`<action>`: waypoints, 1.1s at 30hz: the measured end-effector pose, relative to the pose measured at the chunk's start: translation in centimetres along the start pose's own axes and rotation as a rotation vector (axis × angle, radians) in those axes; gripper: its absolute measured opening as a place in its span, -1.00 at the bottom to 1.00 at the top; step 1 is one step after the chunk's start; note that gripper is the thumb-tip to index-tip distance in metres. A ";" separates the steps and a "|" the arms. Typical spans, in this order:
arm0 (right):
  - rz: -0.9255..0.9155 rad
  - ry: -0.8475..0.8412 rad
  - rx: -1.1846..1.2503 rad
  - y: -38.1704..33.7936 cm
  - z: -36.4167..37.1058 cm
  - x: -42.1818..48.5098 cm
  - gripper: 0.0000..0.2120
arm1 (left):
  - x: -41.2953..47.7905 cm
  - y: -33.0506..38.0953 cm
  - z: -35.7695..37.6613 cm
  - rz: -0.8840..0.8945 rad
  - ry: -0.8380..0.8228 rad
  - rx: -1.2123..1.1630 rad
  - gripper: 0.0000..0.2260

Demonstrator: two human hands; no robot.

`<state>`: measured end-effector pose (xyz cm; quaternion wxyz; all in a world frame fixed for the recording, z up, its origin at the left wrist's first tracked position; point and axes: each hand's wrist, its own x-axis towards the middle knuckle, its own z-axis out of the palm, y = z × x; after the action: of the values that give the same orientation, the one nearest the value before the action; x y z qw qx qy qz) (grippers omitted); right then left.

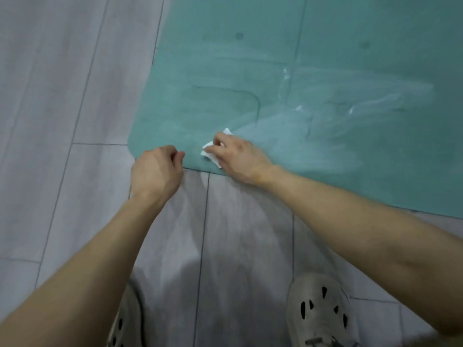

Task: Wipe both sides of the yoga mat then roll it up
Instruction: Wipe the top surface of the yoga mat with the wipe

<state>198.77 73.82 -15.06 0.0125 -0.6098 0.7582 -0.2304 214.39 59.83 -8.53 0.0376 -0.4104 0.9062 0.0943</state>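
Clamping right hand [239,157] fingers on the wipe [208,151], I'm pressing it onto the yoga mat [250,71] mid-frame; left hand [156,172] curled, grip unclear.

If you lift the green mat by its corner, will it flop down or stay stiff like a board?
Probably flop: the yoga mat looks thin and lies flat on the floor. It may feel slippery where wet streaks shine beside the white wipe.
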 end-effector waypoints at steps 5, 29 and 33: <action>0.746 0.298 -0.191 15.4 -9.0 -10.6 -0.65 | 1.4 5.1 1.2 0.144 -0.026 -0.023 -0.68; 1.115 0.390 -0.062 18.9 -11.2 -7.7 -0.71 | 1.2 12.8 2.1 0.351 -0.065 -0.058 -0.79; 0.636 0.162 -0.013 10.8 -5.4 -0.8 -0.76 | 2.8 10.7 1.1 0.294 -0.013 -0.050 -0.80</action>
<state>187.41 78.02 -14.38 0.0195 -0.3223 0.9106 -0.2581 204.43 64.89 -8.48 0.0190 -0.2734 0.9537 0.1241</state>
